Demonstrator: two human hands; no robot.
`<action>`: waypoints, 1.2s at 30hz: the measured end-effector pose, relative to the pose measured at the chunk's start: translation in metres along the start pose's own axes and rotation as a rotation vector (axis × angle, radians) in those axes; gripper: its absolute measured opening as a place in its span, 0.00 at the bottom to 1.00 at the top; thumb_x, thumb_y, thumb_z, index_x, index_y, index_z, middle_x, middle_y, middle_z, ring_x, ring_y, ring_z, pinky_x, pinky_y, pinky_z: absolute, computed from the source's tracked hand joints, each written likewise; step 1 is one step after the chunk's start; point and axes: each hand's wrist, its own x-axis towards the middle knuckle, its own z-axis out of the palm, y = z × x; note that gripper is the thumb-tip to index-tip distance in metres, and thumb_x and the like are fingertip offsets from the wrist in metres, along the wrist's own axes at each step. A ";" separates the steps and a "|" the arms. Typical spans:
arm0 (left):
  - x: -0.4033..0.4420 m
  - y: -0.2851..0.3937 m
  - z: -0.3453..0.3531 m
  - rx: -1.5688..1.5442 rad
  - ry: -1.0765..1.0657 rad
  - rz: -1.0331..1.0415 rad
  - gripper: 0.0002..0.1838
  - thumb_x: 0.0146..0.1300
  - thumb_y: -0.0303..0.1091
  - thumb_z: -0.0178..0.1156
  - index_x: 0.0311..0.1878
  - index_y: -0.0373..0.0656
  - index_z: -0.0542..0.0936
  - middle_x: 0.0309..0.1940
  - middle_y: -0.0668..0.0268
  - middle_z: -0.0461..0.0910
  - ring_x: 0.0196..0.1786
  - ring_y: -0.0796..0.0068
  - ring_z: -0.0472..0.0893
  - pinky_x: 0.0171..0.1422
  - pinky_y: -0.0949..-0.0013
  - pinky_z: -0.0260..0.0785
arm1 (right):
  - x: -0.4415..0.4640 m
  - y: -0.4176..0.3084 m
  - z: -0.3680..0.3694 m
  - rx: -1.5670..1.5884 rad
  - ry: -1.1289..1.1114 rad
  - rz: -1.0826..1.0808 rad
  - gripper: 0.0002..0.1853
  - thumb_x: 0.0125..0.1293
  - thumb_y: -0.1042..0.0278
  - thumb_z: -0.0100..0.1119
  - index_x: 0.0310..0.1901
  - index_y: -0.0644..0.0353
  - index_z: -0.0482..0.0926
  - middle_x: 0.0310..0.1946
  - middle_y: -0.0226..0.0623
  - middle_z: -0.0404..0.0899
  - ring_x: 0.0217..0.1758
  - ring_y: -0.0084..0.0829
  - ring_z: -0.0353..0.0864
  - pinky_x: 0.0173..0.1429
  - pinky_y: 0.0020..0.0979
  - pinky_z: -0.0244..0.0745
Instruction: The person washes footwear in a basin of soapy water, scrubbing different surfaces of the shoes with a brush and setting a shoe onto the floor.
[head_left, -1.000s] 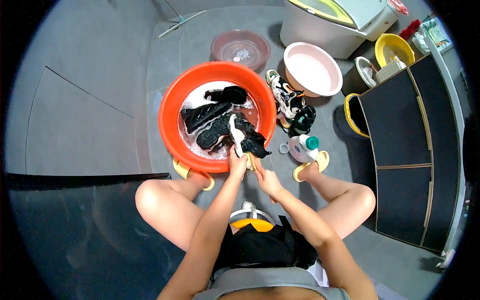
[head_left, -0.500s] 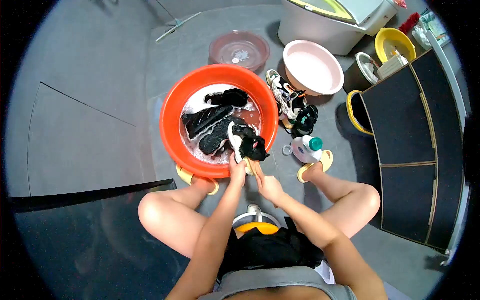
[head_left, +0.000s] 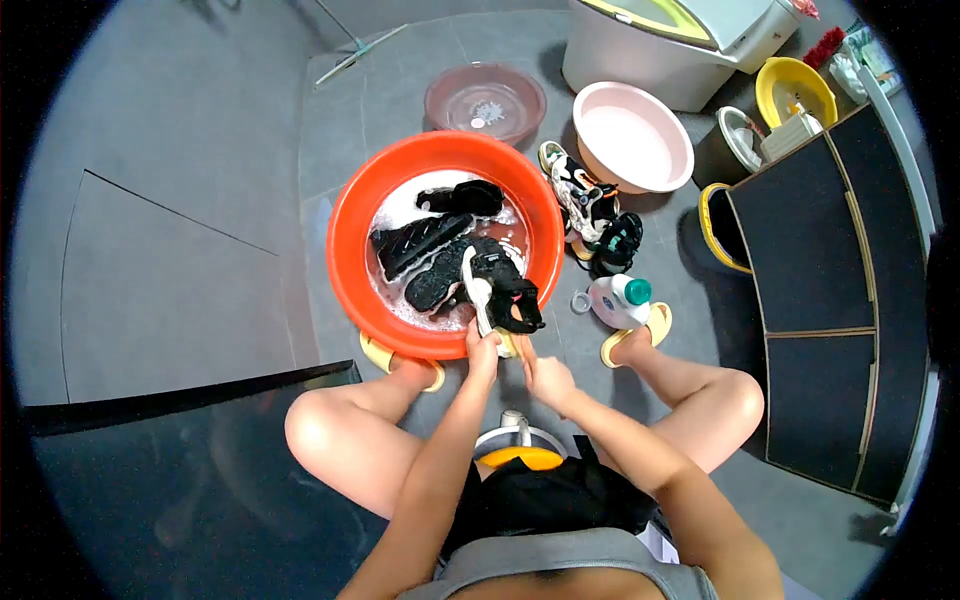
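Head | tub (head_left: 348, 250): suds (head_left: 397, 207), black footwear (head_left: 420, 245) | left hand (head_left: 482, 354) clasping shoe (head_left: 480, 292) | right hand (head_left: 549, 381) clasping brush (head_left: 527, 349)

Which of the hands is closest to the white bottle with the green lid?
The right hand. It is to the left of the bottle and a bit closer to the body. The left hand is farther left, by the orange tub's near edge.

A grey top (head_left: 560, 547) with a curved edge is worn on the torso, behind the hands (head_left: 550, 383). Black bottoms (head_left: 545, 508) are seen between the two. Pale yellow slippers (head_left: 658, 324) are worn on either side of the hands; the forearms (head_left: 632, 435) are bare.
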 end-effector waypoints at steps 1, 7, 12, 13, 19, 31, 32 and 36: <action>0.001 0.001 -0.001 0.029 -0.021 0.013 0.31 0.39 0.18 0.46 0.55 0.36 0.66 0.44 0.63 0.73 0.46 0.68 0.73 0.53 0.70 0.65 | 0.011 0.006 0.003 0.021 0.042 -0.016 0.22 0.65 0.58 0.40 0.61 0.50 0.59 0.22 0.58 0.75 0.26 0.57 0.76 0.32 0.53 0.71; 0.005 0.008 -0.001 0.188 0.041 -0.017 0.29 0.44 0.23 0.49 0.55 0.36 0.63 0.46 0.62 0.71 0.48 0.69 0.71 0.53 0.69 0.64 | 0.086 -0.001 -0.010 0.139 0.120 -0.104 0.17 0.64 0.57 0.41 0.43 0.60 0.75 0.29 0.54 0.77 0.34 0.53 0.76 0.40 0.47 0.72; 0.059 -0.031 -0.039 0.156 -0.039 0.042 0.23 0.50 0.24 0.49 0.53 0.37 0.69 0.40 0.62 0.77 0.39 0.70 0.78 0.47 0.69 0.70 | 0.005 0.021 -0.063 0.030 -0.047 -0.173 0.18 0.62 0.54 0.47 0.47 0.55 0.76 0.31 0.51 0.78 0.35 0.51 0.78 0.42 0.46 0.73; 0.058 -0.022 -0.042 0.070 -0.117 -0.058 0.23 0.49 0.24 0.48 0.53 0.37 0.70 0.41 0.62 0.77 0.41 0.69 0.78 0.48 0.70 0.70 | -0.012 0.031 -0.074 0.068 -0.032 -0.207 0.18 0.62 0.55 0.48 0.49 0.54 0.75 0.31 0.51 0.78 0.35 0.51 0.78 0.41 0.45 0.73; 0.050 0.030 -0.038 0.289 -0.238 -0.123 0.26 0.44 0.26 0.47 0.51 0.36 0.74 0.42 0.64 0.77 0.44 0.73 0.75 0.50 0.74 0.64 | -0.027 0.033 -0.112 0.250 0.105 -0.196 0.18 0.62 0.58 0.50 0.53 0.50 0.73 0.31 0.51 0.78 0.34 0.50 0.78 0.39 0.43 0.74; 0.050 0.030 -0.041 0.461 -0.118 0.071 0.23 0.54 0.30 0.49 0.55 0.41 0.73 0.44 0.61 0.78 0.45 0.73 0.76 0.50 0.74 0.66 | 0.014 0.019 -0.059 -0.220 -0.125 -0.334 0.16 0.61 0.60 0.49 0.51 0.49 0.74 0.22 0.50 0.76 0.25 0.49 0.77 0.31 0.46 0.72; 0.047 0.031 -0.040 0.478 -0.102 0.092 0.22 0.54 0.30 0.49 0.55 0.40 0.73 0.44 0.61 0.78 0.45 0.73 0.76 0.51 0.73 0.66 | 0.019 0.021 -0.053 -0.183 -0.142 -0.370 0.16 0.61 0.61 0.49 0.51 0.49 0.74 0.23 0.51 0.76 0.25 0.50 0.76 0.32 0.46 0.72; 0.060 0.019 -0.052 0.511 -0.083 0.129 0.22 0.54 0.30 0.49 0.55 0.37 0.72 0.45 0.58 0.78 0.47 0.70 0.76 0.53 0.71 0.65 | 0.039 0.028 -0.034 -0.104 -0.136 -0.348 0.18 0.62 0.60 0.47 0.53 0.49 0.72 0.25 0.52 0.76 0.28 0.51 0.76 0.35 0.46 0.72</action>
